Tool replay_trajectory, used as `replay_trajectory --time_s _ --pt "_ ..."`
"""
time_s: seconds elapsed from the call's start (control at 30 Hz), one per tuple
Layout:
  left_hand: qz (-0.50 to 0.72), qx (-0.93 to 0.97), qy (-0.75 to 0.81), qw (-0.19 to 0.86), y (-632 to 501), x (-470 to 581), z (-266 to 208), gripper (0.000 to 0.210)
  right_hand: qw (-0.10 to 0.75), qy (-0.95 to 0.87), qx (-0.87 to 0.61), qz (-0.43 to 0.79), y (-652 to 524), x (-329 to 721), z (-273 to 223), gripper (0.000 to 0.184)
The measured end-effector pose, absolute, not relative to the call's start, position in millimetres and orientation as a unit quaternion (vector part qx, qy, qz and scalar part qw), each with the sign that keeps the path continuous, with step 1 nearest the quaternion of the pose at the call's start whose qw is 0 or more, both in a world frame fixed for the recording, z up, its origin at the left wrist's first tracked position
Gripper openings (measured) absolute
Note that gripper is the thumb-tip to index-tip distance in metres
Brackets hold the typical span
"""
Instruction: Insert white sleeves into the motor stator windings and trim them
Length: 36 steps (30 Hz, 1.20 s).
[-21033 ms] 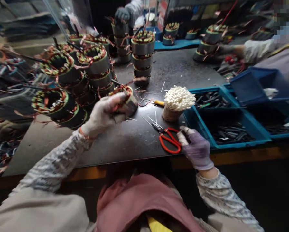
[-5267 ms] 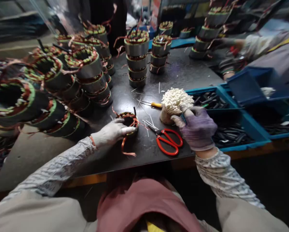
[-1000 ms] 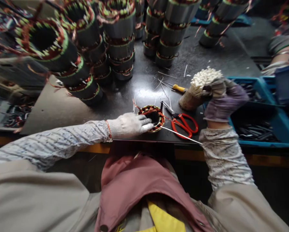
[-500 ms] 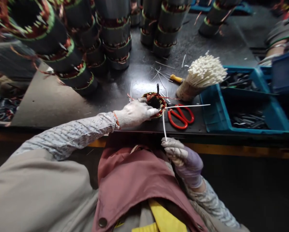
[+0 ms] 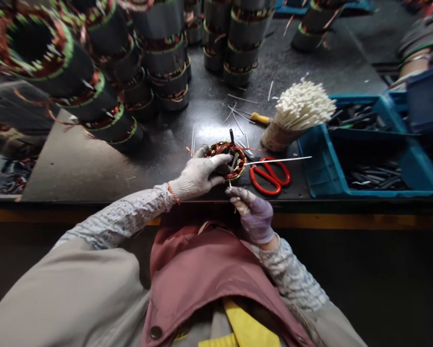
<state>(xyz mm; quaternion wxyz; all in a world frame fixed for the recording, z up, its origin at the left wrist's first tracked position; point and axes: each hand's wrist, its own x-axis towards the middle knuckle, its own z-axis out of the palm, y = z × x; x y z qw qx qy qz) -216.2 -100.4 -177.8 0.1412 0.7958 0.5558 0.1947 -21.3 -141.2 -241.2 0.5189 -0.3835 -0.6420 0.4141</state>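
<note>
Wound ring (image 5: 241, 163), in left hand (image 5: 199, 175); tie (image 5: 230, 183), in right hand (image 5: 254, 214)

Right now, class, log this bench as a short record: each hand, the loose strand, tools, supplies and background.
Left hand: on the copper-wound ring, fingers at its opening
Right hand: pinching a white cord by the ring's near edge
Loose strand: white, sticking out rightward from the ring
Tools: red-handled scissors; yellow-handled tool
Supplies: white cord bundle in a brown holder; blue bins with dark pieces
Background: stacked wound rings; co-worker's gloved hand
</note>
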Motion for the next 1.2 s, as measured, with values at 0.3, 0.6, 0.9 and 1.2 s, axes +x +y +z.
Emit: replay_trajectory --time_s 0.3,0.6,0.9,1.2 --pt "0.315 0.829 0.445 0.129 -101 -216 -197 0.018 0.501 -0.699 -0.432 0.273 -138 -31 -213 0.002" --pt "0.354 0.823 0.426 0.126 -98 -215 -198 0.018 0.458 -0.742 -0.430 0.234 -121 -31 -206 0.008" --pt "0.330 0.833 0.427 0.124 -97 -217 -200 0.019 0.408 -0.775 -0.446 0.182 -107 -35 -214 0.016" --pt "0.323 0.843 0.410 0.129 -93 -221 -192 0.019 0.362 -0.894 -0.262 -0.037 -125 -18 -174 0.020"
